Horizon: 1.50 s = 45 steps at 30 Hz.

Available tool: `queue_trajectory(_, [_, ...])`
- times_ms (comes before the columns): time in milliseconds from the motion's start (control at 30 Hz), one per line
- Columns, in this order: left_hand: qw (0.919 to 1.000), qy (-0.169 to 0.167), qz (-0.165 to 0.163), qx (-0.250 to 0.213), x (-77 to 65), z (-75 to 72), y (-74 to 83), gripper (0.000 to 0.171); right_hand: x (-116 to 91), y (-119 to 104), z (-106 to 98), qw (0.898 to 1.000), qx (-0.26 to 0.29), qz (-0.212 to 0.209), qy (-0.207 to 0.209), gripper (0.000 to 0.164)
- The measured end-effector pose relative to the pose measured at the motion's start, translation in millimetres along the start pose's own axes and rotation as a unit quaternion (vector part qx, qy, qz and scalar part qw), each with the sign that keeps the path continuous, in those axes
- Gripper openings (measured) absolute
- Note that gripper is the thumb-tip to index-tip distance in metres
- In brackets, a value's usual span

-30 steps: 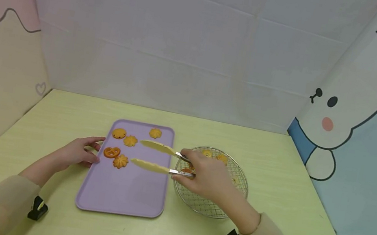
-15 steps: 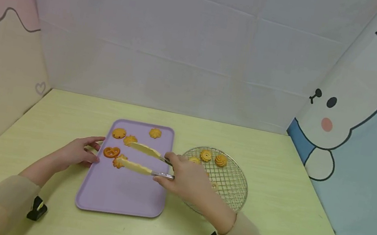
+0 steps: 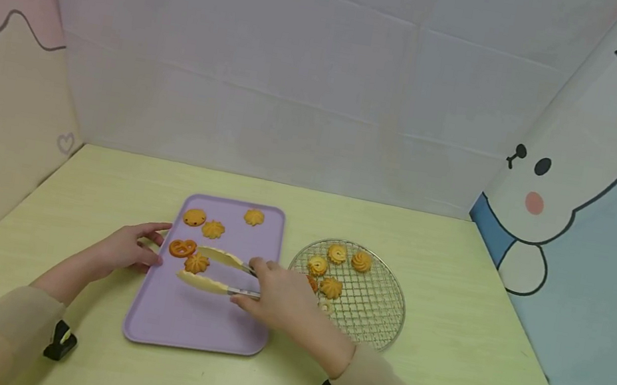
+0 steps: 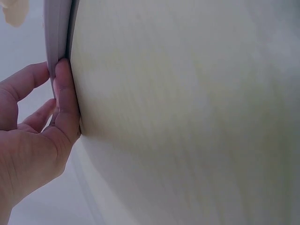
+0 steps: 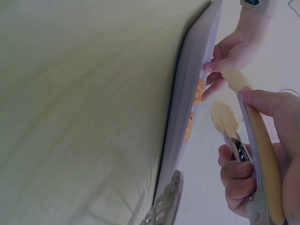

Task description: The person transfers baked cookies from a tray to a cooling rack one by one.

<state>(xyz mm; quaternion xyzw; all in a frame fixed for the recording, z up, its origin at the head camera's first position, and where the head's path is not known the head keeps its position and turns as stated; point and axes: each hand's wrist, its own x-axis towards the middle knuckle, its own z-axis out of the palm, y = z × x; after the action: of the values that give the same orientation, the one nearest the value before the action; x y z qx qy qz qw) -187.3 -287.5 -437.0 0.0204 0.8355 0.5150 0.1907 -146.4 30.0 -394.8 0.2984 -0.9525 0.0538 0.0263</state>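
Behind everything we see a pale back wall [image 3: 301, 84], with a big painted rabbit [image 3: 554, 191] on the right-hand side wall. Below spreads the yellow-green table [image 3: 475, 326]. On it lies our lilac tray [image 3: 197, 323], and just beside it, to the right, the round wire rack [image 3: 378, 308], partly hidden by a forearm.

The left hand [image 3: 124, 249] rests with its fingers spread against the tray's left edge; the left wrist view shows us one digit lying along the outer side. The right hand [image 3: 286, 297] curls round the tongs [image 3: 203, 282], thumb on one arm and fingers on the other. Their two pale yellow ends stand apart and point left over the tray.

Smallest are the biscuits. On the tray we count a speckled round biscuit [image 3: 194, 217] with a ridged biscuit [image 3: 213, 229] near it, a star biscuit [image 3: 254, 217] at the far right, and a pretzel [image 3: 182, 248] next to a flower biscuit [image 3: 197, 263]. One tong end appears close to that flower; we cannot tell whether they touch. On the rack sits a swirl biscuit [image 3: 361, 261] among several others.
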Motion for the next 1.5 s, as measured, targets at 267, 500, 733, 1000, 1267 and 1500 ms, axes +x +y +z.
queue_trajectory(267, [1.0000,-0.001,-0.001,0.007,0.7,0.8,0.9,0.079,4.5,-6.7,7.8,0.999,-0.023,0.032,-0.024,0.056])
queue_trajectory(500, [0.9999,0.000,0.000,0.011,0.8,0.4,0.7,0.079,8.9,-8.1,11.5,0.998,-0.032,0.043,-0.018,0.059])
queue_trajectory(733, [0.9999,0.000,0.007,0.010,-0.3,0.3,0.9,0.078,13.3,-8.1,16.6,0.998,-0.039,0.046,-0.017,0.059])
queue_trajectory(1000, [1.0000,-0.002,0.008,0.001,-0.7,0.0,0.8,0.078,13.3,-9.7,15.9,0.999,-0.030,0.041,-0.014,0.053])
queue_trajectory(1267, [1.0000,-0.003,0.009,0.003,0.9,0.0,-1.5,0.079,12.8,-8.7,15.0,0.999,-0.013,0.047,-0.018,0.050])
queue_trajectory(1500, [0.9997,-0.006,0.021,-0.005,4.1,-2.0,-7.9,0.081,11.1,-5.8,13.3,0.998,0.008,0.053,-0.020,0.049])
